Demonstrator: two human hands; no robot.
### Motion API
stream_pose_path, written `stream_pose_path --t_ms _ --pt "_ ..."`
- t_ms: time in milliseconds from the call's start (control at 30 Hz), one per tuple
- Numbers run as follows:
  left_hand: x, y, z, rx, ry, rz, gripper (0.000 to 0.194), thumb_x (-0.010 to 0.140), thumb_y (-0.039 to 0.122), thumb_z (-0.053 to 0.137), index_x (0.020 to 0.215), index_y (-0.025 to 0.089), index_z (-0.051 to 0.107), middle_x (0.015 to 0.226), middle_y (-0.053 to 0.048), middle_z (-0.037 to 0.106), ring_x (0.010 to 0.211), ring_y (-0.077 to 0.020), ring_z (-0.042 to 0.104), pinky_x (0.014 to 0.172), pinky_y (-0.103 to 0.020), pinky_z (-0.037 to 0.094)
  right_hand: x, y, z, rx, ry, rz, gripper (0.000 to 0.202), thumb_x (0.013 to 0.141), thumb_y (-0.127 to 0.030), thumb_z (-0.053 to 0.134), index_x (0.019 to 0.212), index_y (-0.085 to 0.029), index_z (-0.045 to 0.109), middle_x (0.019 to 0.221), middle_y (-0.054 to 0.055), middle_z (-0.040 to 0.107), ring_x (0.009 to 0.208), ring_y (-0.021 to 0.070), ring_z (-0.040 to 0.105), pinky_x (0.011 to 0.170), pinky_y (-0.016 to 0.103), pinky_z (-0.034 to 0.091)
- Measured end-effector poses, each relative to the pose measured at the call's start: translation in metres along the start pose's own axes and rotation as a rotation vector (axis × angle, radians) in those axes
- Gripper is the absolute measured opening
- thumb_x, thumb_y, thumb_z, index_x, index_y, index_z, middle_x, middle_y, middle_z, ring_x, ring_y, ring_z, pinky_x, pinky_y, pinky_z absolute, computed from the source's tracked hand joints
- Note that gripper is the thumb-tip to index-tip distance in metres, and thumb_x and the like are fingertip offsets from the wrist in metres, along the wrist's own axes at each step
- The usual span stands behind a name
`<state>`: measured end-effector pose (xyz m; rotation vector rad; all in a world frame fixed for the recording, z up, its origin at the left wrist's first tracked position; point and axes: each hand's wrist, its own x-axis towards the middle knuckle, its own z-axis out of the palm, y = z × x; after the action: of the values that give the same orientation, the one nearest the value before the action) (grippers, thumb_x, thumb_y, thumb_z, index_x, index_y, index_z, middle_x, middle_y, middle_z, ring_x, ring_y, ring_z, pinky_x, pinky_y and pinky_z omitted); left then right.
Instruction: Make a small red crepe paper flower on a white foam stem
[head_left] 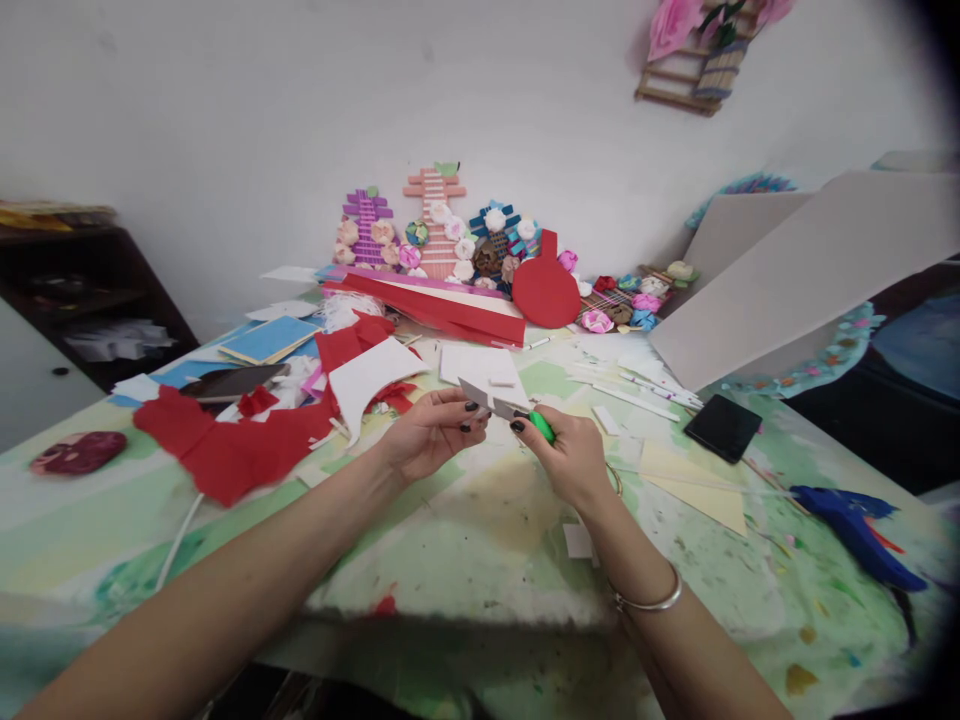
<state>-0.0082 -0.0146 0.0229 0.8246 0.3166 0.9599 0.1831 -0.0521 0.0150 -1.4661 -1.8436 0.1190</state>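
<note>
Pointing away to the left, a green-handled blade (508, 408) is held above the bench (465, 560) by the right grip (574, 455). Close beside the blade the left grip (431, 438) is narrowed, though whether anything is pinched in it cannot be told.

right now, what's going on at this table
The right hand holds a bright green-handled metal knife above a stained green-and-cream tablecloth. The left hand is by the blade, close to a small white piece; whether it pinches that piece is hard to tell. Around them lie a ragged red sheet scrap, a curved-edged white sheet and, off to the right, a blue glue gun.
</note>
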Motion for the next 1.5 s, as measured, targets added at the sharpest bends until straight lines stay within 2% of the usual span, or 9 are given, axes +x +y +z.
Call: stream_pose_path --t_ms 133,333,533,767,1200,1500 --pt "0.001 0.0 -0.001 0.02 0.003 -0.019 0.01 0.06 0.01 0.077 0.063 0.009 0.067 0.055 -0.002 0.06 0.054 -0.0069 0.055 0.058 -0.018 0.047 0.0 -0.001 0.0 -0.012 -0.012 0.003 0.053 0.084 -0.064 0.041 0.058 -0.018 0.045 0.05 -0.003 0.039 0.051 0.0099 0.036 0.054 0.025 0.02" --pt "0.001 -0.008 -0.004 0.036 0.054 -0.066 0.016 0.057 0.01 0.079 0.07 0.009 0.07 0.06 -0.003 0.065 0.056 -0.0082 0.059 0.06 -0.019 0.048 -0.001 -0.005 0.002 -0.047 -0.028 -0.014 0.049 0.084 -0.062 0.042 0.061 -0.019 0.045 0.052 -0.002 0.044 0.052 0.0103 0.04 0.054 0.025 0.02" --pt "0.002 -0.013 -0.004 0.019 0.044 -0.065 0.014 0.058 0.009 0.079 0.069 0.009 0.071 0.066 -0.005 0.069 0.058 -0.0082 0.06 0.062 -0.019 0.048 -0.002 -0.007 0.003 -0.025 -0.029 -0.034 0.048 0.085 -0.059 0.043 0.06 -0.019 0.044 0.051 -0.003 0.04 0.051 0.0097 0.037 0.053 0.025 0.02" --pt "0.001 -0.007 -0.003 0.034 0.034 -0.033 0.014 0.059 0.009 0.079 0.069 0.012 0.07 0.065 -0.004 0.068 0.058 -0.0089 0.059 0.063 -0.021 0.049 -0.002 -0.004 0.001 -0.008 -0.039 -0.022 0.048 0.085 -0.06 0.043 0.06 -0.019 0.045 0.052 -0.003 0.042 0.052 0.0102 0.038 0.054 0.024 0.021" --pt "0.001 0.003 -0.002 0.012 0.015 0.022 0.011 0.056 0.006 0.076 0.063 0.009 0.068 0.052 -0.001 0.058 0.052 -0.0073 0.053 0.056 -0.019 0.045 0.0 0.002 0.002 -0.034 -0.018 0.006 0.052 0.085 -0.063 0.041 0.058 -0.019 0.048 0.051 -0.003 0.042 0.051 0.0104 0.038 0.053 0.025 0.02" --pt "0.001 -0.003 -0.003 0.097 0.07 -0.048 0.011 0.055 0.008 0.078 0.062 0.009 0.069 0.057 -0.005 0.066 0.053 -0.0095 0.058 0.057 -0.021 0.047 -0.001 -0.003 0.002 -0.062 -0.025 -0.035 0.049 0.085 -0.061 0.042 0.059 -0.019 0.045 0.051 -0.003 0.043 0.051 0.0106 0.04 0.053 0.024 0.021"
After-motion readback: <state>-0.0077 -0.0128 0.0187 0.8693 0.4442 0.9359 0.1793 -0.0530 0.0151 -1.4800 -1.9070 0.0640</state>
